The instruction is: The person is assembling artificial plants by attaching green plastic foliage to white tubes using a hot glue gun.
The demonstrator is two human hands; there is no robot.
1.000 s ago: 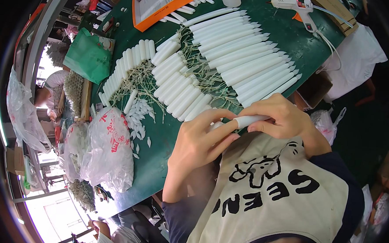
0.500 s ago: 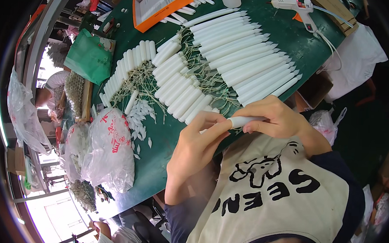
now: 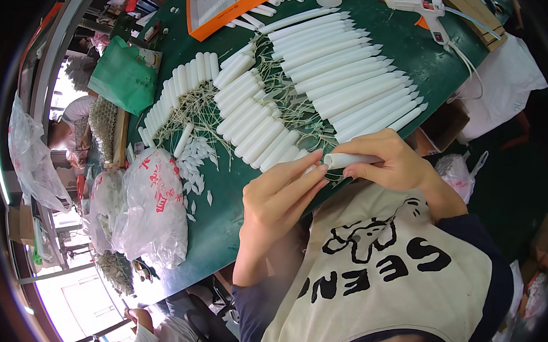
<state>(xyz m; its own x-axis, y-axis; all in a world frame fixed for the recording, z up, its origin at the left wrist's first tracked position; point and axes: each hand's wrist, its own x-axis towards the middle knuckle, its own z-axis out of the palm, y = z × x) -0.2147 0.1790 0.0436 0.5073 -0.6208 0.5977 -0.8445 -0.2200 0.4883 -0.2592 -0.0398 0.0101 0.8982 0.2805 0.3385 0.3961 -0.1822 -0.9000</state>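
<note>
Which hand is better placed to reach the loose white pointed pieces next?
Probably the left hand: it is nearer the white pointed pieces, while the right hand, farther off, grips a white tube. Whether the left hand holds anything is unclear.

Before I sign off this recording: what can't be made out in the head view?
In the head view:
White tube: far end hidden by the right hand.
Left hand: whether it grips something is hidden by its own fingers.
Orange box: far part cut off by the top edge.
Clear plastic bag: contents obscured by crumpled, printed film.
</note>
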